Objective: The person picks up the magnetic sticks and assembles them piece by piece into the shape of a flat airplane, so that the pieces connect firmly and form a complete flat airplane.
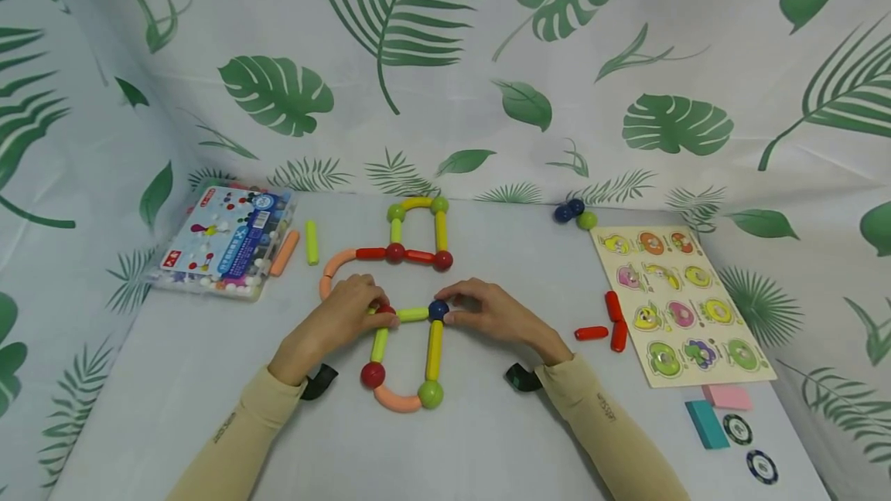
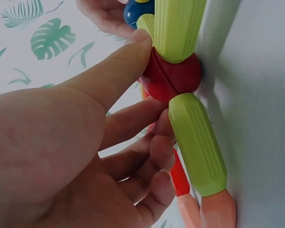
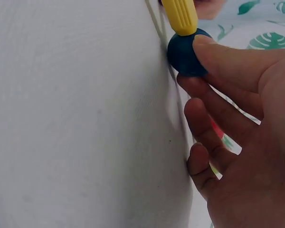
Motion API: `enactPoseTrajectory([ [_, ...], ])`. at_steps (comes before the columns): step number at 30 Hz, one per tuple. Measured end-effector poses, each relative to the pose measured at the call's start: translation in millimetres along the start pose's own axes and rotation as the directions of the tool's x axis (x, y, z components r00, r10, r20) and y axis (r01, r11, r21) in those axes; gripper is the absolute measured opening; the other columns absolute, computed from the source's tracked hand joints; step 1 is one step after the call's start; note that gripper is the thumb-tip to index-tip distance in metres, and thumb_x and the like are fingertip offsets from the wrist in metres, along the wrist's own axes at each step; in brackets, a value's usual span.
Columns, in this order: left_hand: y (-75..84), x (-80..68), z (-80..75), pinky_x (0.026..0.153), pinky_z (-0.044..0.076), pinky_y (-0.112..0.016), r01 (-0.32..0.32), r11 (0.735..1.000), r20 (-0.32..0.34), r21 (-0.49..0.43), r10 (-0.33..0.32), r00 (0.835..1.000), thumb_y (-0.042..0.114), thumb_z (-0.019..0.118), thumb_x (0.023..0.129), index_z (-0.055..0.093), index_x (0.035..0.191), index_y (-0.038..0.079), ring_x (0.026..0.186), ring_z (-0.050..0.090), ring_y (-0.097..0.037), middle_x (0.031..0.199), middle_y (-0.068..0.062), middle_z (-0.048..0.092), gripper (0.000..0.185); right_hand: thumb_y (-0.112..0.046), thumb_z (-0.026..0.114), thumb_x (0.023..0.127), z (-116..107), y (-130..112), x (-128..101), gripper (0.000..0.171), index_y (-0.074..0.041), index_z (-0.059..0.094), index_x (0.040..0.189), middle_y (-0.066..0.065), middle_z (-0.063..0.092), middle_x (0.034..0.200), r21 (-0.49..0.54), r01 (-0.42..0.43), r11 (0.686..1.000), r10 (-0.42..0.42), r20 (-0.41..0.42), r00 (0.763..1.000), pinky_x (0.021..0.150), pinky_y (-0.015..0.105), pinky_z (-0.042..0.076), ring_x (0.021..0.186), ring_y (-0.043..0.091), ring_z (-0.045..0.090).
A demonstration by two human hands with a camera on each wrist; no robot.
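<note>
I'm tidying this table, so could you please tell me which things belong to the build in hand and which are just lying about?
In use:
left hand on the red ball
right hand on the blue ball
green stick between them
stick-and-ball frame

Lying about:
fruit puzzle
parts box
three loose red sticks
pink block
teal block
two chips
</note>
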State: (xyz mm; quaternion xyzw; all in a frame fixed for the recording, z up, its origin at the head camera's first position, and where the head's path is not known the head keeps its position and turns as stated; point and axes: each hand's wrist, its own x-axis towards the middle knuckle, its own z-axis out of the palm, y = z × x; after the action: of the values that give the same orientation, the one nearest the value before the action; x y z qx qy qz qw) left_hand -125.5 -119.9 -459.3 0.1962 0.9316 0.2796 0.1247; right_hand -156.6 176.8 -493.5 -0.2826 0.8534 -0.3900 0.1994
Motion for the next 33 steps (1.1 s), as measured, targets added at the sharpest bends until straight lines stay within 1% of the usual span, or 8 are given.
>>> enactPoseTrajectory([
  [7, 1.0, -6.6, -0.3, 0.077, 0.046, -0.031, -0.047, 0.997, -0.068, 0.053, 0.051, 0.996, 0.036, 0.08, 0.087, 0.076, 0.106, 0.008, 0.086, 0.051, -0.016, 0.091, -0.002, 0.06, 0.035, -0.039, 0.073, 0.094, 2.0, -3.0, -1.4, 0.036, -0.03, 0.067, 0.128, -0.013, 0.065, 0.116, 0.003, 0.01, 1.0, -0.009, -0.033, 0.999, 0.097, 0.036, 0.048, 0.105, 0.012, 0.057],
  [11, 6.0, -23.1, -5.2, 0.071, 0.046, -0.027, -0.034, 0.997, -0.114, 0.069, 0.042, 0.993, 0.033, 0.081, 0.086, 0.074, 0.09, 0.01, 0.08, 0.05, -0.014, 0.082, 0.0, 0.057, 0.025, -0.038, 0.072, 0.095, 3.0, -3.4, -0.3, 0.035, -0.029, 0.067, 0.128, -0.013, 0.065, 0.115, -0.007, 0.033, 0.999, -0.033, -0.033, 0.999, 0.095, 0.033, 0.049, 0.104, 0.011, 0.057],
  [13, 9.3, -32.3, -7.1, 0.064, 0.043, -0.025, 0.014, 0.999, -0.084, 0.036, -0.011, 0.996, 0.03, 0.081, 0.087, 0.071, 0.079, 0.011, 0.072, 0.048, -0.013, 0.074, 0.002, 0.054, 0.023, -0.037, 0.072, 0.095, 2.5, -3.6, 0.0, 0.035, -0.028, 0.067, 0.128, -0.013, 0.065, 0.114, -0.017, 0.041, 0.999, -0.042, -0.038, 0.998, 0.094, 0.032, 0.05, 0.102, 0.011, 0.057],
  [15, 12.0, -38.3, -5.9, 0.057, 0.037, -0.024, 0.082, 0.996, -0.008, -0.019, -0.082, 0.997, 0.03, 0.079, 0.088, 0.067, 0.071, 0.012, 0.063, 0.045, -0.012, 0.065, 0.004, 0.048, 0.028, -0.036, 0.072, 0.095, 1.7, -3.8, 0.0, 0.034, -0.028, 0.067, 0.127, -0.013, 0.066, 0.113, -0.024, 0.043, 0.999, -0.044, -0.046, 0.998, 0.092, 0.032, 0.05, 0.102, 0.011, 0.057],
  [18, 15.0, -43.0, -0.1, 0.053, 0.029, -0.023, 0.142, 0.987, 0.116, -0.08, -0.133, 0.984, 0.032, 0.076, 0.091, 0.065, 0.064, 0.011, 0.054, 0.04, -0.01, 0.056, 0.006, 0.041, 0.036, -0.035, 0.073, 0.094, 1.1, -3.8, -0.1, 0.034, -0.027, 0.068, 0.127, -0.012, 0.066, 0.113, -0.024, 0.044, 0.999, -0.046, -0.052, 0.998, 0.093, 0.033, 0.05, 0.102, 0.011, 0.057],
  [20, 16.3, -43.7, 5.3, 0.052, 0.026, -0.022, 0.164, 0.981, 0.168, -0.108, -0.145, 0.975, 0.033, 0.075, 0.092, 0.064, 0.061, 0.011, 0.051, 0.037, -0.008, 0.053, 0.007, 0.038, 0.039, -0.035, 0.072, 0.095, 1.7, -3.3, 0.4, 0.034, -0.027, 0.068, 0.128, -0.013, 0.066, 0.115, -0.019, 0.044, 0.999, -0.045, -0.045, 0.998, 0.094, 0.033, 0.05, 0.102, 0.011, 0.058],
  [25, 19.6, -45.9, 11.6, 0.05, 0.024, -0.022, 0.174, 0.978, 0.18, -0.117, -0.152, 0.972, 0.032, 0.077, 0.091, 0.064, 0.059, 0.011, 0.05, 0.036, -0.008, 0.052, 0.007, 0.036, 0.04, -0.036, 0.07, 0.097, 4.3, -3.7, 1.1, 0.036, -0.025, 0.066, 0.131, -0.013, 0.066, 0.117, -0.015, 0.054, 0.998, -0.054, -0.029, 0.998, 0.095, 0.033, 0.05, 0.103, 0.01, 0.058],
  [33, 21.3, -48.4, 9.2, 0.05, 0.024, -0.022, 0.147, 0.982, 0.164, -0.121, -0.126, 0.978, 0.031, 0.077, 0.091, 0.065, 0.058, 0.01, 0.049, 0.035, -0.008, 0.051, 0.007, 0.035, 0.04, -0.035, 0.069, 0.097, 4.6, -8.3, 0.6, 0.035, -0.025, 0.066, 0.131, -0.01, 0.067, 0.115, -0.019, 0.056, 0.998, -0.056, -0.038, 0.998, 0.092, 0.034, 0.05, 0.101, 0.012, 0.057],
])
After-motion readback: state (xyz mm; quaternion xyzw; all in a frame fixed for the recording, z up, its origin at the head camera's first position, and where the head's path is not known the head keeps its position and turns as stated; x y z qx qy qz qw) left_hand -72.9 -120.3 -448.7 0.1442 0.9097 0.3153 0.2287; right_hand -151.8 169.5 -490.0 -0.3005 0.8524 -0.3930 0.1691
